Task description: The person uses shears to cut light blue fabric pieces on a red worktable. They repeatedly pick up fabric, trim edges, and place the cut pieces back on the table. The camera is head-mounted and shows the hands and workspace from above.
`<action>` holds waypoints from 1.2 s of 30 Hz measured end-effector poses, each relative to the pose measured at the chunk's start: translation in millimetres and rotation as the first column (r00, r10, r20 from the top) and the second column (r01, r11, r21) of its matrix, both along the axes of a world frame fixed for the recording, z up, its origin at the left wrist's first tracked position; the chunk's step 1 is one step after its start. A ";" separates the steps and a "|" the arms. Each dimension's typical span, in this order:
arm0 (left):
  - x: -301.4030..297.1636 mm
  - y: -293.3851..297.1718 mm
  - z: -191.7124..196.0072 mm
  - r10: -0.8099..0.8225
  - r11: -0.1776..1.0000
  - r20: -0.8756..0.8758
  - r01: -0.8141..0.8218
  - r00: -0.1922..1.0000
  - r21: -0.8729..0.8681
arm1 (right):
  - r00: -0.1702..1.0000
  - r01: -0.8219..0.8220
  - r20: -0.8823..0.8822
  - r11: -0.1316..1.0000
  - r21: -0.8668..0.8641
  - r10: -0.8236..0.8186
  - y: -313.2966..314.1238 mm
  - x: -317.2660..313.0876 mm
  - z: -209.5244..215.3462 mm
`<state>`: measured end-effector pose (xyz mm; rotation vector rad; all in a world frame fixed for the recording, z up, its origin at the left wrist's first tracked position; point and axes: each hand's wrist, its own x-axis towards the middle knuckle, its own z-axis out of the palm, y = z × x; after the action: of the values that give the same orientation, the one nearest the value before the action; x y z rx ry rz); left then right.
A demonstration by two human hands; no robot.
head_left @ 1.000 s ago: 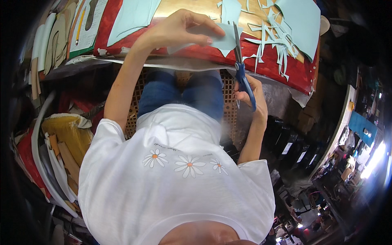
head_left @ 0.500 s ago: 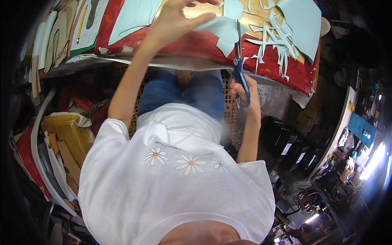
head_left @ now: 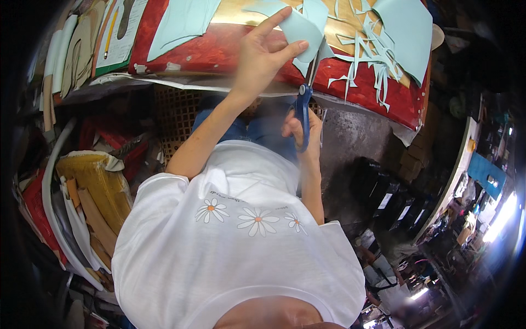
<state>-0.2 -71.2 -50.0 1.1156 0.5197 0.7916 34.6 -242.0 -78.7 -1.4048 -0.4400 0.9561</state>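
My right hand (head_left: pixel 304 131) is closed round the blue handles of a pair of scissors (head_left: pixel 304 104), whose blades point away from me over the table's front edge. Between and beside the blades lies a pale blue sheet piece (head_left: pixel 304 33), its material not clear. My left hand (head_left: pixel 263 60) grips that piece, thumb and forefinger spread along its near and left edges. Thin pale blue offcut strips (head_left: pixel 378 71) lie in a tangle to the right of the scissors.
The table has a red covering (head_left: pixel 235 55) with a tan board on it. A larger pale blue sheet (head_left: pixel 408 38) lies at the right, another (head_left: pixel 178 27) at the left. Paper with a yellow pencil (head_left: pixel 110 34) lies far left. Below left stand stacked sheets (head_left: pixel 90 175).
My left hand has come nearer and to the right, turning the pale blue piece. The scissors and my right hand have shifted left.
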 end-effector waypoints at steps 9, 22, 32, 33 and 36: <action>-5.4 -13.3 0.1 0.024 0.995 -0.035 -0.020 0.999 0.102 | 0.988 -0.017 0.155 1.000 0.019 0.014 14.5 12.6 2.5; -22.5 19.4 -4.1 -0.178 0.966 -0.035 0.182 0.983 0.181 | 0.975 -0.218 -0.066 0.964 -0.152 0.210 -15.4 42.7 19.3; -28.6 46.1 -1.1 -0.312 0.840 -0.188 0.363 0.931 0.404 | 0.941 -0.320 0.010 0.899 -0.300 0.339 -25.9 65.9 31.6; -29.1 47.2 -0.9 -0.320 0.835 -0.186 0.369 0.929 0.408 | 0.938 -0.325 0.024 0.900 -0.292 0.347 -26.1 67.0 31.4; -29.1 48.7 -1.4 -0.340 0.828 -0.187 0.388 0.922 0.405 | 0.935 -0.327 0.049 0.906 -0.267 0.352 -26.8 67.6 29.4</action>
<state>-29.3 -22.5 -51.5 1.6256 0.2008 0.5190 102.2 -268.8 -49.2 -1.6450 -0.6696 1.2666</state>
